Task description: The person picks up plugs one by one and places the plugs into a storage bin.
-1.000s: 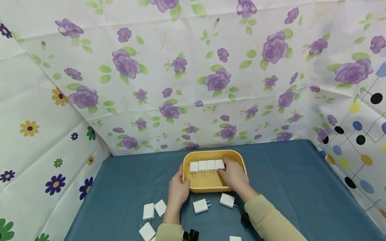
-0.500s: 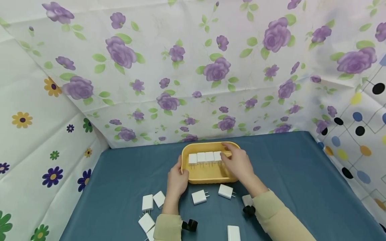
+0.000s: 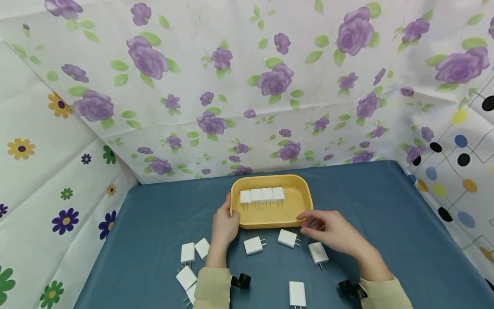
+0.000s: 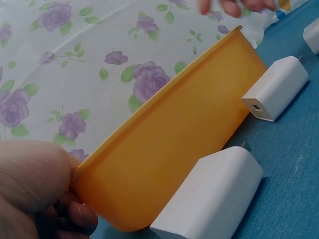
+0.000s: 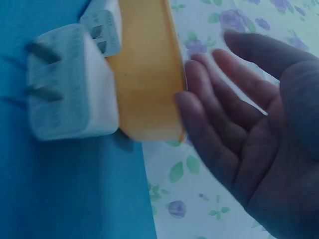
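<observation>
A yellow plastic tray stands on the table, with several white plug chargers in a row inside it, prongs toward me. My left hand grips the tray's left side; in the left wrist view its thumb side lies at the rim and the fingertips curl below it. Over the tray's front right corner hovers my right hand, holding nothing, fingers loosely bent. The right wrist view shows its bare palm and parted fingers. Beneath it lies a charger; another charger lies just left of that.
One charger lies before the tray, and a white charger sits near the front edge of view. A cluster of several chargers is left of my left forearm. Behind the blue tablecloth hangs a flowered sheet.
My right hand has let go of the rightmost charger in the row and moved out of the tray, rightward and toward me. My left hand keeps its grip. The head view has tilted down.
</observation>
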A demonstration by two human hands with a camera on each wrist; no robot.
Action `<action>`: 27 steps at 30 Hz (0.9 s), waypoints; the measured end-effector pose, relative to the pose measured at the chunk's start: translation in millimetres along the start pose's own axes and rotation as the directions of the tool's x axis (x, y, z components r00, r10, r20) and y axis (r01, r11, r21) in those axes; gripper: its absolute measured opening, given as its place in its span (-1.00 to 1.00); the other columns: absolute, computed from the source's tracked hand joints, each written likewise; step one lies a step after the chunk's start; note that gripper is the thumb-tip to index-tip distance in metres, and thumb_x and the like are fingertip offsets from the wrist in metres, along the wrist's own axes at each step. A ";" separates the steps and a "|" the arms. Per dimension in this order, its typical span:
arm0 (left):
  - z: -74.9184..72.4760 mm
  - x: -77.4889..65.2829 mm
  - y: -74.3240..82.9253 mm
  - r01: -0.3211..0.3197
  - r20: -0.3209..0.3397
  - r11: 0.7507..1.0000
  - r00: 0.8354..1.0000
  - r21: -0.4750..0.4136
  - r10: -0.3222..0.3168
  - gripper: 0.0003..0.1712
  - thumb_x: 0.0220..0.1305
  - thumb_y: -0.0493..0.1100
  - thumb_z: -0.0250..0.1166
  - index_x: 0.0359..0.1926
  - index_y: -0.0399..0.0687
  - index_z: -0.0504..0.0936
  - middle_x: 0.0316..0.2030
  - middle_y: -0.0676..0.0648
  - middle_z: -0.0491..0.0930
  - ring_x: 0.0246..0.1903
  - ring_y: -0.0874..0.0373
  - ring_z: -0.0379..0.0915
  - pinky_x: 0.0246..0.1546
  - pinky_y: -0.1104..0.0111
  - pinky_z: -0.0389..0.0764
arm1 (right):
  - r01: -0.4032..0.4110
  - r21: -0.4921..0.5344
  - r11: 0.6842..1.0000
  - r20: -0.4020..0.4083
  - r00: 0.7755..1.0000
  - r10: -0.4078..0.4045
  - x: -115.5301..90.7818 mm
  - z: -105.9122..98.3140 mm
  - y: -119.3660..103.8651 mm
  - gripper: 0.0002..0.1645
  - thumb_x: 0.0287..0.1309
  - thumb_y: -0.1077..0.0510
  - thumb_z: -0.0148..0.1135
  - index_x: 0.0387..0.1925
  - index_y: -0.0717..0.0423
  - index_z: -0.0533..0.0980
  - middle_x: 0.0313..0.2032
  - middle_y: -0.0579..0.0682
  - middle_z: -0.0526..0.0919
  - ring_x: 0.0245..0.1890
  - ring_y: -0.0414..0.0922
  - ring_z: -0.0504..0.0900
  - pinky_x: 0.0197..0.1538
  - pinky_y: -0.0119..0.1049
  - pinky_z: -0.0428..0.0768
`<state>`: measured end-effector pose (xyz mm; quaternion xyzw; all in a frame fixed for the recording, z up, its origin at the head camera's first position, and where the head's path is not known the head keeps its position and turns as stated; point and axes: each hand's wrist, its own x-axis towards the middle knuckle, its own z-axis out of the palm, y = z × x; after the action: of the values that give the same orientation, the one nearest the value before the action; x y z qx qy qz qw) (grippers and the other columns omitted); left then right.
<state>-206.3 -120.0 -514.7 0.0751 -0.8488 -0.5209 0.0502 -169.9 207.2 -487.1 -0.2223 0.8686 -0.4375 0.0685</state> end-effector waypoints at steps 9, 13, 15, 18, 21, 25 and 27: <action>-5.3 3.7 2.4 -0.004 0.011 1.000 1.000 0.027 0.004 -0.22 0.44 -0.35 0.13 0.65 -0.19 0.23 0.55 -0.22 0.32 0.53 -0.18 0.23 0.44 -0.10 0.37 | -0.022 -0.108 0.994 0.059 0.998 0.028 3.3 24.5 -8.4 -0.57 0.37 0.13 0.46 0.24 0.02 0.69 -0.01 -0.10 0.76 -0.25 -0.31 0.66 -0.21 -0.29 0.67; -6.0 2.1 1.0 0.009 0.015 0.999 1.000 0.033 -0.009 -0.22 0.46 -0.33 0.12 0.66 -0.16 0.21 0.55 -0.21 0.31 0.54 -0.16 0.22 0.44 -0.08 0.38 | -0.061 -0.197 0.979 0.055 0.996 0.073 3.0 37.0 -20.5 -0.51 0.35 0.09 0.48 0.28 -0.04 0.67 0.04 -0.13 0.76 -0.16 -0.24 0.66 -0.14 -0.17 0.66; -6.0 1.1 0.5 0.005 0.013 0.999 1.000 0.033 -0.006 -0.22 0.46 -0.33 0.12 0.66 -0.17 0.21 0.55 -0.21 0.31 0.54 -0.16 0.22 0.45 -0.09 0.37 | -0.079 -0.238 0.968 0.076 0.992 0.100 2.1 46.7 -26.0 -0.47 0.34 0.06 0.48 0.32 -0.04 0.65 0.12 -0.10 0.74 -0.02 -0.13 0.69 0.00 -0.06 0.67; -5.4 -0.5 -0.7 -0.005 0.005 0.999 1.000 0.038 0.005 -0.23 0.46 -0.33 0.11 0.65 -0.20 0.22 0.53 -0.25 0.34 0.53 -0.19 0.24 0.45 -0.11 0.35 | -0.104 -0.309 0.945 0.074 0.988 0.133 2.1 63.5 -32.0 -0.40 0.30 0.05 0.51 0.34 -0.02 0.64 0.22 -0.02 0.70 0.16 0.05 0.65 0.17 0.10 0.62; -4.2 -2.7 -2.0 -0.006 -0.001 0.998 1.000 0.059 0.006 -0.23 0.45 -0.33 0.11 0.65 -0.22 0.23 0.51 -0.28 0.38 0.51 -0.21 0.27 0.43 -0.13 0.38 | -0.124 -0.406 0.905 0.021 0.989 0.145 2.1 78.2 -34.7 -0.39 0.26 0.09 0.55 0.33 -0.04 0.65 0.18 0.01 0.69 0.12 0.08 0.62 0.14 0.10 0.62; -2.4 -3.9 -1.1 -0.010 0.001 0.998 1.000 0.068 0.010 -0.23 0.46 -0.34 0.11 0.65 -0.21 0.23 0.50 -0.28 0.39 0.49 -0.23 0.29 0.41 -0.14 0.40 | -0.126 -0.507 0.853 -0.069 0.992 0.106 1.4 88.2 -35.9 -0.42 0.25 0.19 0.54 0.30 -0.10 0.68 0.01 -0.02 0.68 -0.12 -0.03 0.52 -0.10 -0.05 0.61; -1.9 -3.4 0.3 -0.023 0.000 0.998 1.000 0.061 0.023 -0.24 0.45 -0.35 0.11 0.64 -0.23 0.23 0.50 -0.30 0.39 0.49 -0.24 0.29 0.42 -0.15 0.39 | -0.132 -0.528 0.839 -0.098 0.991 0.094 1.1 88.9 -36.4 -0.43 0.24 0.21 0.54 0.28 -0.13 0.70 -0.05 -0.03 0.65 -0.18 -0.06 0.46 -0.19 -0.10 0.57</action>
<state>-202.7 -120.9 -513.5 0.0667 -0.8651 -0.4942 0.0541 -131.1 122.9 -512.3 -0.1660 0.9693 -0.1815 0.0004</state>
